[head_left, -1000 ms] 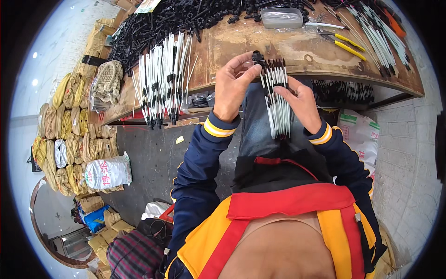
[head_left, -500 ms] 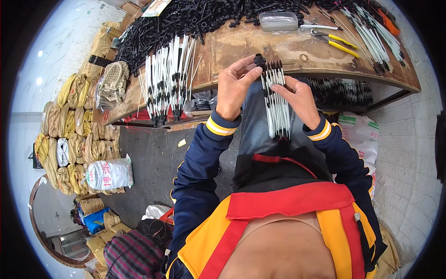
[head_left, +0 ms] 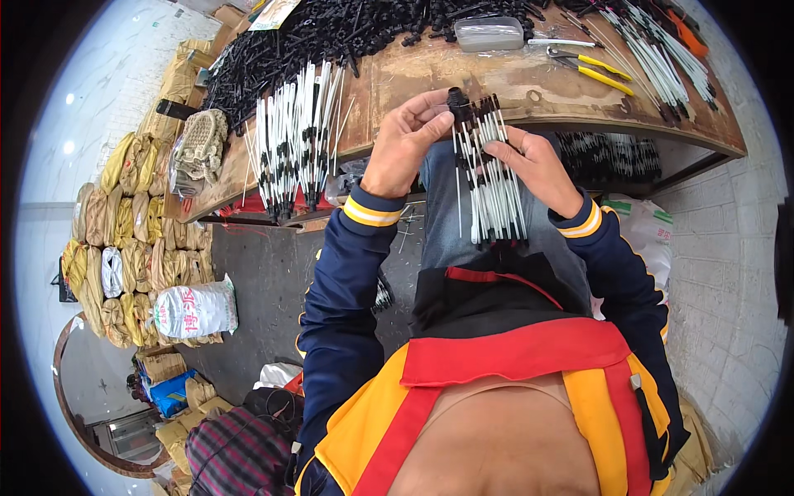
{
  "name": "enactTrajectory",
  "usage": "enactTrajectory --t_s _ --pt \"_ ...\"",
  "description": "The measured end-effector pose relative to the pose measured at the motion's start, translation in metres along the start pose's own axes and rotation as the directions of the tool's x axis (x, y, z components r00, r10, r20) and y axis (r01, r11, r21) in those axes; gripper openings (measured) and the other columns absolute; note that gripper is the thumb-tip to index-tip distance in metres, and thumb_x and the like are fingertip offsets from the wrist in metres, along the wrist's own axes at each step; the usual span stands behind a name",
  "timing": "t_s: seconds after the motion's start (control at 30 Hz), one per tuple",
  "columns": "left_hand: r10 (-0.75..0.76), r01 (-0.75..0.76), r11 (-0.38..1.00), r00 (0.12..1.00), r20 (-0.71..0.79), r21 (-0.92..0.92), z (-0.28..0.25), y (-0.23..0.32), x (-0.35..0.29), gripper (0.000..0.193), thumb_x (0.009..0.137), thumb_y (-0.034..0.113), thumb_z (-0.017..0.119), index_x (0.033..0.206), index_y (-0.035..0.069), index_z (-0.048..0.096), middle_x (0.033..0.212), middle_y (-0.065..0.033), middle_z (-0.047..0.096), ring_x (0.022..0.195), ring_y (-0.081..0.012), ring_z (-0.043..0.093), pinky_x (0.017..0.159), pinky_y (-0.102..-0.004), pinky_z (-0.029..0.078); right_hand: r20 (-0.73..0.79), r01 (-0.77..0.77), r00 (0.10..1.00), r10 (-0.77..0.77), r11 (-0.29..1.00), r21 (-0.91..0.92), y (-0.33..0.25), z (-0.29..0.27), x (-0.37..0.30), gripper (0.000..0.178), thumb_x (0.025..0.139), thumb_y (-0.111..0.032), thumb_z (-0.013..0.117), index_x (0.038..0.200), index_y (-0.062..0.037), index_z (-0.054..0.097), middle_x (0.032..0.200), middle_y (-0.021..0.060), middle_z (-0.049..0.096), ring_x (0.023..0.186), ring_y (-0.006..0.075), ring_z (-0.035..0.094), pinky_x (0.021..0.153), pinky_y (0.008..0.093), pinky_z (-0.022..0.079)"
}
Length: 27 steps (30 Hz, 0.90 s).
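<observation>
My left hand [head_left: 407,142] pinches a black ribbed plastic fitting [head_left: 457,102] between thumb and fingers, at the upper left of a fanned bundle of white rods [head_left: 495,194]. These thin rods have black upper ends and hang side by side over my lap. My right hand [head_left: 533,165] is closed on the bundle's right side, thumb across the front and fingers mostly hidden behind. One rod at the left edge stands a little apart, below the fitting. Whether it is joined to the fitting I cannot tell.
A wooden workbench [head_left: 413,78] spans the far side, bearing a heap of black plastic parts [head_left: 289,50], upright white rods [head_left: 299,136], a clear plastic box [head_left: 488,35] and yellow-handled pliers [head_left: 600,68]. Wrapped packages [head_left: 124,223] are stacked at left, near a white sack [head_left: 196,310].
The bundle has fanned out wider, its rods spreading to the left. My left hand, with the fitting, has moved slightly left; my right hand has shifted a little right.
</observation>
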<state>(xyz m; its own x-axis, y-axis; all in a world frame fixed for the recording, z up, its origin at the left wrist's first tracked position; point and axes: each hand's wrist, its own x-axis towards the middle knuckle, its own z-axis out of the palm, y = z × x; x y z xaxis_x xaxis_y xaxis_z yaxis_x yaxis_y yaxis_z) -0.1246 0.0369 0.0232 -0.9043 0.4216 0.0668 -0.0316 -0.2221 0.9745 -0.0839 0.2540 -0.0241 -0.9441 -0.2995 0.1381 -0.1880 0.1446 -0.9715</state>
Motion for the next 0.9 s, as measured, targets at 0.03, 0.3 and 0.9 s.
enactTrajectory --t_s 0.03,0.3,0.9 --pt "-0.013 0.015 0.999 0.998 0.058 -0.035 -0.003 0.001 0.001 0.037 0.095 0.003 0.06 0.13 -0.007 0.052 0.118 -0.012 0.065 0.106 -0.0155 0.063 0.094 -0.0283 0.05 0.005 0.011 1.0 -0.011 1.0 -0.001 -0.001 0.0 -0.001 0.029 0.099 -0.023 0.057 0.113 0.001 0.064 0.092 0.0048 0.07 0.082 0.0077 0.064 0.077 0.0248 0.05" --pt "-0.05 0.058 0.995 0.994 0.092 -0.079 -0.007 -0.001 -0.001 0.036 0.095 0.002 0.06 0.129 -0.006 0.052 0.119 -0.0109 0.065 0.106 -0.0152 0.062 0.094 -0.0286 0.05 0.078 -0.03 0.997 0.025 0.998 0.063 -0.011 -0.002 -0.005 0.029 0.099 -0.022 0.057 0.116 0.0018 0.063 0.095 0.0039 0.07 0.082 0.0084 0.065 0.076 0.0243 0.051" --pt "-0.031 0.088 0.981 0.95 0.311 -0.173 -0.029 0.007 0.0 0.037 0.095 0.006 0.061 0.13 -0.004 0.052 0.121 -0.0096 0.062 0.108 -0.0165 0.062 0.097 -0.0308 0.049 0.265 -0.063 0.964 -0.002 0.97 0.235 -0.015 0.0 -0.001 0.032 0.101 -0.018 0.054 0.125 0.0015 0.061 0.106 0.0019 0.067 0.09 0.0065 0.061 0.081 0.0251 0.052"
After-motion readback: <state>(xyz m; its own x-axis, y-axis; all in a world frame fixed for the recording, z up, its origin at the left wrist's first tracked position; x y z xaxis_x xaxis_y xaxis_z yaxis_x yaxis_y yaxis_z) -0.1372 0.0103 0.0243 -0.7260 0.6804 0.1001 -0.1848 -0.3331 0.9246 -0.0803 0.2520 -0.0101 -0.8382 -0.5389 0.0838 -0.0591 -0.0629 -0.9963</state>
